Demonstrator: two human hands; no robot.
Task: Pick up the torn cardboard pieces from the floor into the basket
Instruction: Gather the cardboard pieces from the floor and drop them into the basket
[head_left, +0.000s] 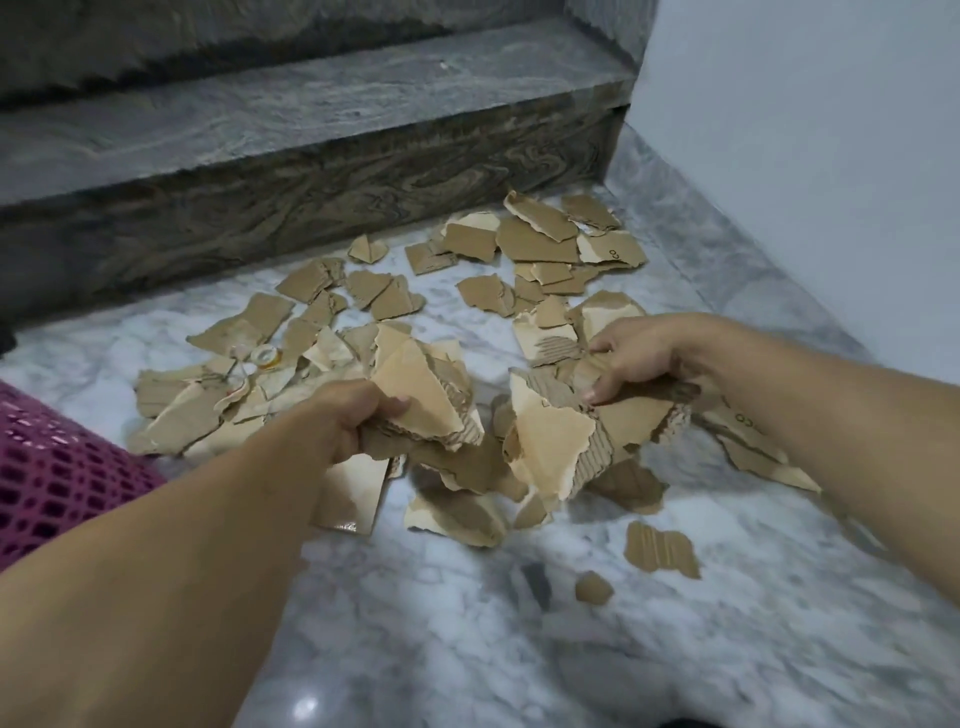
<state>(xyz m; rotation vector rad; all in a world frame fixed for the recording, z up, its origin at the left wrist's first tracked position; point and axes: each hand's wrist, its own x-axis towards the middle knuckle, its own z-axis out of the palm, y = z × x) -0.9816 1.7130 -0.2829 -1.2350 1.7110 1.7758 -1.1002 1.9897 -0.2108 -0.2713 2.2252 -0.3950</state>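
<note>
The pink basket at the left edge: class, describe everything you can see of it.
Only a corner of the pink basket shows, cut off by the left edge of the picture. It looks like magenta plastic, its wall an open lattice of small rectangular holes with a rounded rim on top. It sits on the marble floor, close beside the torn cardboard pieces, with the left forearm passing next to it. Its inside is out of view, and neither hand touches it.

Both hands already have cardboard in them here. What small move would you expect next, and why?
Probably a swing of both bundles left to the pink basket. The left hand grips a stack of torn pieces, and the right hand holds another bunch lifted off the marble floor. Both look full, and the basket sits just beside the left arm.
</note>
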